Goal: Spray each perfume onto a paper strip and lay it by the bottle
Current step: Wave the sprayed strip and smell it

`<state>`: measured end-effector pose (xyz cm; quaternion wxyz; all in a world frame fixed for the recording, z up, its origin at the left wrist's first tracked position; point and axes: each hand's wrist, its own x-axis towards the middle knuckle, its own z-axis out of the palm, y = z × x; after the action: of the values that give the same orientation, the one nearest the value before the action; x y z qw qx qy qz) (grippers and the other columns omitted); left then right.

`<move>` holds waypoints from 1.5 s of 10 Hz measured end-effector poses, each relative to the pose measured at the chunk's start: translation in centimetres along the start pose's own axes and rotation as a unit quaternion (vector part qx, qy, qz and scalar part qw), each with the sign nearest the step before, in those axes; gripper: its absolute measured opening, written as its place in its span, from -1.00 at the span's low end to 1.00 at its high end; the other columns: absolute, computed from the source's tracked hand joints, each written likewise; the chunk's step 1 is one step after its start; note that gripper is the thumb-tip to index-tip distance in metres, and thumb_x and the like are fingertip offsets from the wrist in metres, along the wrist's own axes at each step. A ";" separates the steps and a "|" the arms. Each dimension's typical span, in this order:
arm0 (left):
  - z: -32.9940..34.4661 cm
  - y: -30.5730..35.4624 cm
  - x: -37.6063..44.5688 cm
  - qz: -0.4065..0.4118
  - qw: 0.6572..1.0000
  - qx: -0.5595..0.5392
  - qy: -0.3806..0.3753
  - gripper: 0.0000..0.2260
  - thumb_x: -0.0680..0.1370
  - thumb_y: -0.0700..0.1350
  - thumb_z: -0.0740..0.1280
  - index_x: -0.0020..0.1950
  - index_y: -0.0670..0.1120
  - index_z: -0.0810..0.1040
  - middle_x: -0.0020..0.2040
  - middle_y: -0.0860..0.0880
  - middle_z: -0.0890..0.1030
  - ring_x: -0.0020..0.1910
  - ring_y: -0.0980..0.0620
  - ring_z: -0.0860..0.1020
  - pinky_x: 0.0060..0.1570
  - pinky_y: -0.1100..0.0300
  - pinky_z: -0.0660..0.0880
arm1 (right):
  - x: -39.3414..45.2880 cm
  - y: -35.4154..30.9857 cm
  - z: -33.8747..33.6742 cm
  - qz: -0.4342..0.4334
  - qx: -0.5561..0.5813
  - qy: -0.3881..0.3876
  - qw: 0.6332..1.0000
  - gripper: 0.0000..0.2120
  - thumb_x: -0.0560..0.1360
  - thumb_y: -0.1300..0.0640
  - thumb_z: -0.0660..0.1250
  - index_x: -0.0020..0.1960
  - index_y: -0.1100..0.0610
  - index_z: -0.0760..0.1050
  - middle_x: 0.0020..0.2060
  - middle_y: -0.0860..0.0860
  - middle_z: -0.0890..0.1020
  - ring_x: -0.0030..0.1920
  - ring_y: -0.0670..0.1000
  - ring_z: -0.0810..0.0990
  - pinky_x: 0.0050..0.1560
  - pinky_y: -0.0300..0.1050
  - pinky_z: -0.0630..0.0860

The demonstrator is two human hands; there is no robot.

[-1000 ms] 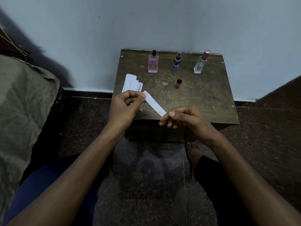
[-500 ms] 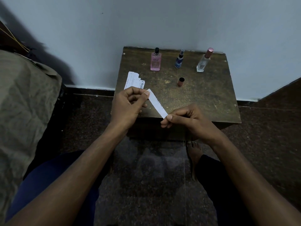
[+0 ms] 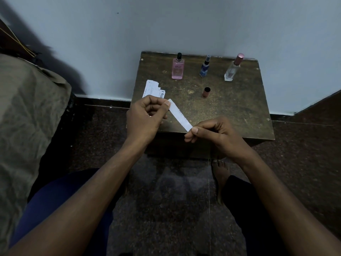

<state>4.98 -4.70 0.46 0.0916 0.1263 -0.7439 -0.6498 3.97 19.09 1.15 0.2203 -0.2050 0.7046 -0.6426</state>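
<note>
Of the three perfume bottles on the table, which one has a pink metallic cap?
The clear bottle at the right end of the row. The pink bottle has a black top, and the blue bottle has a dark sprayer.

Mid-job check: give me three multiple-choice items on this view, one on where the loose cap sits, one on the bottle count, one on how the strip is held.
1. Where is the loose cap?
A. On the pink bottle
B. On the table in front of the blue bottle
C. In the left hand

2. How many perfume bottles stand on the table?
A. Two
B. Three
C. Four

3. How is the paper strip held?
A. Flat on the table, untouched
B. By the right hand alone
C. Pinched at both ends, one hand each

Answers: 1 B, it stands nearer than the blue bottle. 2 B, pink bottle, blue, clear bottle. 3 C, left hand and right hand each pinch an end.
</note>
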 end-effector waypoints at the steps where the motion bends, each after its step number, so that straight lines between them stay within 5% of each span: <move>1: 0.0 0.1 0.0 0.012 1.000 0.006 -0.023 -0.94 0.59 -0.02 0.54 0.02 0.05 0.73 -0.20 0.00 0.75 -0.22 0.07 0.72 -0.20 0.15 0.65 | 0.0 0.0 -0.2 0.001 0.013 0.032 0.999 -0.79 0.63 0.25 0.37 -0.04 0.35 0.73 -0.15 0.16 0.78 -0.13 0.01 0.74 -0.02 -0.19 0.61; 3: -0.3 0.7 0.1 -0.031 0.987 -0.101 -0.120 -0.83 0.62 -0.12 0.51 0.20 0.02 0.75 -0.12 0.01 0.73 -0.21 0.11 0.67 -0.32 0.26 0.55 | 0.2 -0.1 -0.5 -0.054 0.040 0.111 0.992 -0.68 0.61 0.09 0.36 -0.24 0.21 0.72 -0.31 0.13 0.74 -0.29 0.13 0.69 -0.14 -0.08 0.59; 4: -0.4 -0.2 0.1 -0.027 0.992 0.026 -0.124 -0.91 0.63 -0.12 0.49 0.12 0.02 0.74 -0.13 -0.02 0.74 -0.20 0.09 0.67 -0.28 0.25 0.59 | 0.2 -0.2 -0.2 -0.050 0.001 0.151 0.987 -0.60 0.65 0.11 0.33 -0.32 0.22 0.66 -0.42 0.07 0.68 -0.38 0.01 0.63 -0.17 -0.20 0.53; 5: -0.1 -0.7 -0.1 -0.091 0.981 0.052 -0.165 -0.86 0.71 -0.03 0.37 0.12 -0.01 0.72 -0.08 0.02 0.78 -0.22 0.14 0.67 -0.27 0.27 0.57 | 0.4 -1.0 0.0 -0.050 0.047 0.152 0.986 -0.51 0.64 0.00 0.32 -0.40 0.21 0.56 -0.51 0.07 0.56 -0.44 0.06 0.51 -0.23 -0.08 0.44; 6: 0.0 -1.2 0.1 -0.106 0.979 0.072 -0.159 -0.75 0.76 0.06 0.24 0.11 0.03 0.69 -0.03 0.05 0.78 -0.22 0.17 0.67 -0.27 0.28 0.54 | 0.2 -3.3 0.3 -0.112 0.362 -0.060 0.923 -0.34 0.68 -0.24 -0.01 -0.33 0.16 0.51 -0.44 0.06 0.46 -0.31 0.11 0.47 -0.18 0.00 0.41; 7: -0.5 -1.7 0.3 -0.081 0.985 0.069 -0.136 -0.77 0.75 0.09 0.25 0.11 0.06 0.68 -0.03 0.09 0.78 -0.20 0.18 0.68 -0.28 0.34 0.53 | 0.3 -3.9 -0.1 -0.094 0.575 -0.207 0.786 -0.22 0.53 -0.33 -0.38 -0.34 0.14 0.40 -0.42 0.08 0.41 -0.28 0.09 0.46 -0.20 -0.01 0.51; 8: -0.6 -1.8 0.1 -0.086 0.984 0.070 -0.138 -0.79 0.75 0.07 0.27 0.09 0.07 0.68 -0.03 0.10 0.78 -0.20 0.20 0.68 -0.26 0.29 0.53 | 0.4 -2.4 -0.4 0.006 0.017 -0.023 1.000 -0.36 0.75 -0.14 0.09 -0.44 0.14 0.36 -0.56 0.02 0.39 -0.51 -0.05 0.36 -0.40 -0.22 0.39; 9: -0.4 -1.9 0.0 -0.093 0.983 0.080 -0.140 -0.76 0.75 0.08 0.25 0.08 0.07 0.69 -0.03 0.12 0.78 -0.18 0.23 0.68 -0.21 0.25 0.52 | -0.1 -2.2 -0.4 0.060 -0.307 0.069 0.947 -0.18 0.75 -0.26 -0.05 -0.52 0.19 0.37 -0.62 0.02 0.38 -0.57 -0.07 0.35 -0.34 -0.23 0.33; 10: -0.6 -1.6 0.0 -0.089 0.985 0.064 -0.136 -0.72 0.75 0.14 0.22 0.08 0.09 0.70 -0.01 0.11 0.78 -0.13 0.21 0.69 -0.16 0.23 0.54 | -0.5 -3.7 0.1 -0.021 0.318 -0.045 0.947 -0.17 0.71 -0.33 -0.12 -0.52 0.15 0.38 -0.59 0.03 0.42 -0.49 0.05 0.43 -0.29 -0.14 0.49; 11: -0.6 -1.1 0.0 -0.100 0.984 0.044 -0.143 -0.65 0.75 0.18 0.18 0.10 0.06 0.70 0.00 0.09 0.79 -0.11 0.18 0.70 -0.15 0.23 0.55 | 0.1 -4.0 -0.3 -0.003 0.301 -0.058 0.952 -0.12 0.58 -0.54 -0.01 -0.47 0.18 0.48 -0.57 0.01 0.49 -0.52 0.05 0.41 -0.30 -0.08 0.53; 12: -0.2 -0.9 -0.2 -0.129 0.975 0.050 -0.176 -0.59 0.77 0.21 0.12 0.12 0.04 0.71 0.02 0.08 0.79 -0.10 0.18 0.69 -0.11 0.20 0.54 | -0.5 -2.4 -0.2 0.040 -0.322 0.059 0.944 -0.12 0.65 -0.43 -0.04 -0.46 0.22 0.51 -0.55 0.05 0.57 -0.51 0.02 0.54 -0.27 -0.12 0.47; 13: 0.0 -0.9 -0.3 -0.157 0.963 0.054 -0.214 -0.51 0.76 0.26 0.08 0.17 0.01 0.71 0.05 0.06 0.79 -0.07 0.14 0.69 -0.07 0.17 0.55 | -0.5 -2.0 0.7 -0.018 -0.252 0.136 0.958 -0.20 0.80 -0.15 -0.08 -0.51 0.12 0.44 -0.59 0.00 0.53 -0.54 -0.06 0.49 -0.30 -0.38 0.34; 15: 0.8 -0.7 -1.1 -0.109 0.971 0.037 -0.211 -0.60 0.75 0.21 0.19 0.01 0.01 0.70 -0.05 0.04 0.78 -0.16 0.06 0.71 -0.23 0.22 0.54 | 0.7 -1.3 1.1 -0.040 -0.092 0.188 0.977 -0.27 0.78 -0.15 -0.07 -0.28 0.14 0.64 -0.35 0.09 0.70 -0.34 0.07 0.65 -0.22 -0.18 0.53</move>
<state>5.84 -3.69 -0.29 -0.1437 0.0696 -0.7515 -0.6401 4.02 17.62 2.33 0.0385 -0.1276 0.7808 -0.6104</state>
